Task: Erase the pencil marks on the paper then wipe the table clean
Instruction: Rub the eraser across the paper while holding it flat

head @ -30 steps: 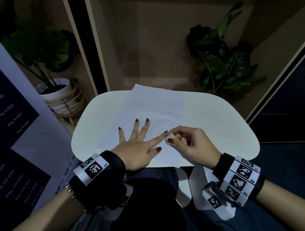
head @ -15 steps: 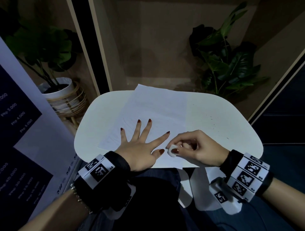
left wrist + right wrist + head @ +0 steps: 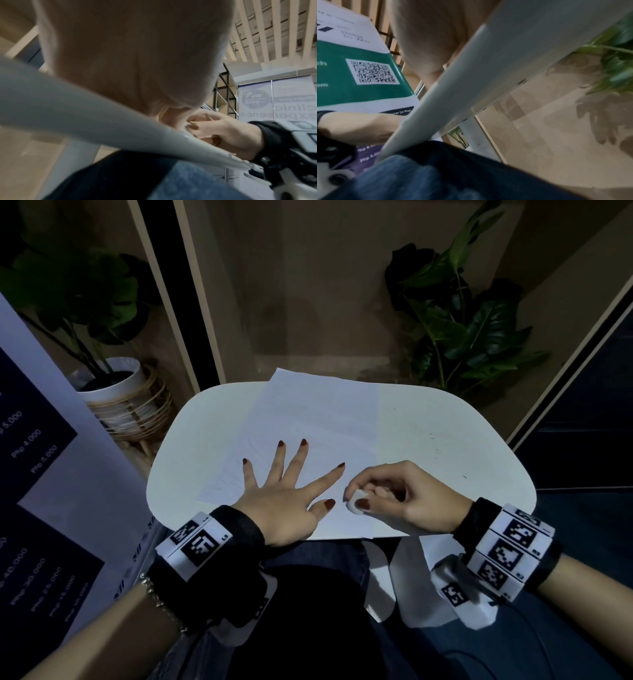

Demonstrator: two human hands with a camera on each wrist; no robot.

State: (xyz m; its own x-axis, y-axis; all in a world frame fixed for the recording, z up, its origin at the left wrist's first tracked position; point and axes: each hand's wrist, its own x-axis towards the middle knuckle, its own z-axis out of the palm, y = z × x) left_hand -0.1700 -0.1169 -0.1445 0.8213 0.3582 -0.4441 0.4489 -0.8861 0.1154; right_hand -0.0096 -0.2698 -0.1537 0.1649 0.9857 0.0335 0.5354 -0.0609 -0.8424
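A white sheet of paper (image 3: 318,412) lies on a small white rounded table (image 3: 445,446), with faint pencil lines near its left part. My left hand (image 3: 291,481) lies flat on the paper with fingers spread, pressing it down. My right hand (image 3: 387,498) pinches a small white eraser (image 3: 356,505) between thumb and fingertips, at the paper's near right corner just beside my left thumb. In the left wrist view my right hand (image 3: 223,129) shows beyond the table edge (image 3: 154,136). The right wrist view looks along the table's edge (image 3: 488,75) from below; the eraser is hidden there.
Small dark specks (image 3: 435,440) dot the bare table right of the paper. A potted plant in a white pot (image 3: 116,385) stands at the left, a leafy plant (image 3: 462,326) behind the table, and a price banner (image 3: 44,474) at the far left. My lap (image 3: 308,611) is under the near edge.
My right hand with the eraser has slid toward me and slightly right along the paper's near corner, away from my left index fingertip. My left hand has stayed flat on the paper.
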